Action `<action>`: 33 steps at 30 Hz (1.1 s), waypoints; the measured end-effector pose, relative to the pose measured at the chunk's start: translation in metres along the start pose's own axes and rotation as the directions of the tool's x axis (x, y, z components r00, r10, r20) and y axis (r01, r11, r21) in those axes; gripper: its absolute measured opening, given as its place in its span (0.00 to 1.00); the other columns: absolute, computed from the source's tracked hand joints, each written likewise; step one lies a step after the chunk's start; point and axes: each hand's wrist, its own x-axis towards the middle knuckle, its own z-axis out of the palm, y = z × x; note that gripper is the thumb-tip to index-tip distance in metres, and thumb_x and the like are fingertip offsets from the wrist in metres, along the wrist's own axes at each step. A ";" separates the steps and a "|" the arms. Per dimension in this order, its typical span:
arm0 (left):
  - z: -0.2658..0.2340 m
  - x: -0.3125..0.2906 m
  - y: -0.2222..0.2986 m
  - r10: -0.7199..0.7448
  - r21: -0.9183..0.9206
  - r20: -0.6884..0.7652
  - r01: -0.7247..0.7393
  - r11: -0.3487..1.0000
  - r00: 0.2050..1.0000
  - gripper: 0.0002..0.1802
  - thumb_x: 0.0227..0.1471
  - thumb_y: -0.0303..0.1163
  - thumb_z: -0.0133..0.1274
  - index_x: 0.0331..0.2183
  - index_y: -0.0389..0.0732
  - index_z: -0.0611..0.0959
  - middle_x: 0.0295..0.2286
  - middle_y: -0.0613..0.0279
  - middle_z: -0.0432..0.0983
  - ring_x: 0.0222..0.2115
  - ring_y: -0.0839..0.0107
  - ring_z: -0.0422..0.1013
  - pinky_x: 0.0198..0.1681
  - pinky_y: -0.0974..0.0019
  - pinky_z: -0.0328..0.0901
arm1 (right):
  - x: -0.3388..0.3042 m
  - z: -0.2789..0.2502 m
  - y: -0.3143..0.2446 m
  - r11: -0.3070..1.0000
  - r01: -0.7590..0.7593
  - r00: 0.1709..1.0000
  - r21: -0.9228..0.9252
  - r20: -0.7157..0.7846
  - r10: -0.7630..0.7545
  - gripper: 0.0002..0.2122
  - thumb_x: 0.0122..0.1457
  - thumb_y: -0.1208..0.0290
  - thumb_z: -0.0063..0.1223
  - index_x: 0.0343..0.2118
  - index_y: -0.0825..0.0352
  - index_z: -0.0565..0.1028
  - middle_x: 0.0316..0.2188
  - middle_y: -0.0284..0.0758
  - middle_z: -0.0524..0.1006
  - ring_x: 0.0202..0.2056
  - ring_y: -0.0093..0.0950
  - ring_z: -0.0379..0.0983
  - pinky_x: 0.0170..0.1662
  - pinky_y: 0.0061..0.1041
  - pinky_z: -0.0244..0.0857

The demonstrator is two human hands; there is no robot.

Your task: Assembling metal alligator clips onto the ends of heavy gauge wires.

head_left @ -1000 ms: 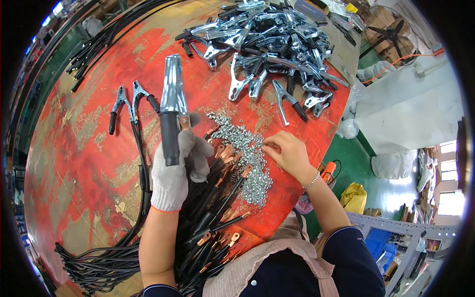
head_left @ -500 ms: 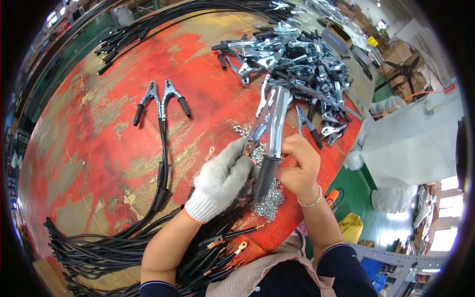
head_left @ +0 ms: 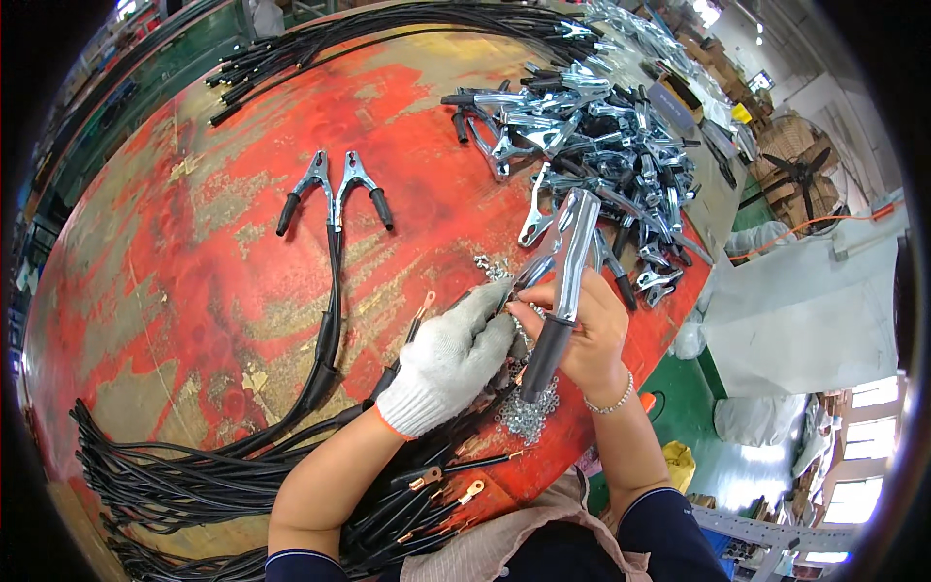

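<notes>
A metal spring clamp (head_left: pixel 576 257) with a black handle sleeve stands up between my hands. My left hand (head_left: pixel 448 359), in a white knit glove, is closed around the clamp's lower part. My right hand (head_left: pixel 593 339), bare with a beaded bracelet at the wrist, has thumb and forefinger pinched at the clamp beside the glove. Whatever sits in that pinch is too small to make out. Small metal nuts (head_left: pixel 529 412) lie in a heap under my hands. Past my left wrist, a copper cable lug (head_left: pixel 427 303) shows.
A large heap of metal clamps (head_left: pixel 601 126) covers the far right of the red, worn table (head_left: pixel 233 320). Two clamps joined to black cable (head_left: pixel 335 194) lie left of centre. Black cable bundles (head_left: pixel 175 475) spread at near left, others (head_left: pixel 388 29) along the far edge. A fan (head_left: pixel 797 175) stands beyond.
My right hand has come in toward the clamp, its fingertips now meeting the glove's fingertips. The clamp has shifted slightly right in the picture. The whole view has moved a little.
</notes>
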 end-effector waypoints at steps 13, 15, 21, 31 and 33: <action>0.001 0.001 -0.009 0.011 -0.157 0.029 -0.006 0.988 1.000 0.22 0.60 0.30 0.43 0.54 0.35 0.68 0.25 0.63 0.76 0.19 0.79 0.70 0.24 0.74 0.67 | -0.006 0.004 0.006 0.998 -0.037 0.999 0.054 0.024 0.036 0.12 0.40 0.74 0.70 0.29 0.65 0.80 0.25 0.33 0.71 0.25 0.28 0.68 0.29 0.25 0.61; 0.001 0.001 -0.009 0.019 -0.165 0.022 -0.016 0.986 1.000 0.22 0.59 0.30 0.43 0.54 0.34 0.68 0.25 0.63 0.76 0.19 0.79 0.70 0.24 0.74 0.67 | -0.005 0.000 0.004 0.995 0.033 0.999 0.090 0.032 -0.036 0.12 0.41 0.75 0.69 0.31 0.65 0.81 0.24 0.32 0.70 0.26 0.28 0.67 0.29 0.25 0.61; 0.000 0.002 -0.001 -0.044 -0.126 0.039 0.049 0.991 0.998 0.22 0.60 0.31 0.43 0.54 0.33 0.68 0.24 0.64 0.75 0.20 0.79 0.70 0.24 0.74 0.67 | -0.016 -0.008 0.013 0.997 0.076 0.994 0.008 0.078 -0.077 0.17 0.43 0.75 0.66 0.40 0.63 0.82 0.24 0.29 0.69 0.26 0.26 0.65 0.29 0.24 0.60; 0.002 0.002 -0.003 -0.063 -0.189 0.051 0.071 0.979 0.997 0.21 0.59 0.31 0.44 0.54 0.36 0.69 0.24 0.65 0.75 0.19 0.79 0.71 0.24 0.74 0.67 | -0.020 -0.012 0.021 0.982 0.183 0.982 -0.035 0.063 -0.181 0.09 0.41 0.73 0.67 0.29 0.63 0.82 0.21 0.29 0.65 0.22 0.27 0.61 0.25 0.26 0.54; 0.000 0.002 -0.007 -0.007 -0.158 0.041 0.013 0.987 0.999 0.21 0.60 0.31 0.44 0.54 0.35 0.69 0.24 0.65 0.75 0.19 0.80 0.71 0.24 0.74 0.67 | -0.012 -0.010 0.012 0.986 0.157 0.981 -0.060 0.121 -0.149 0.12 0.37 0.74 0.65 0.30 0.62 0.81 0.22 0.28 0.70 0.22 0.28 0.64 0.25 0.26 0.58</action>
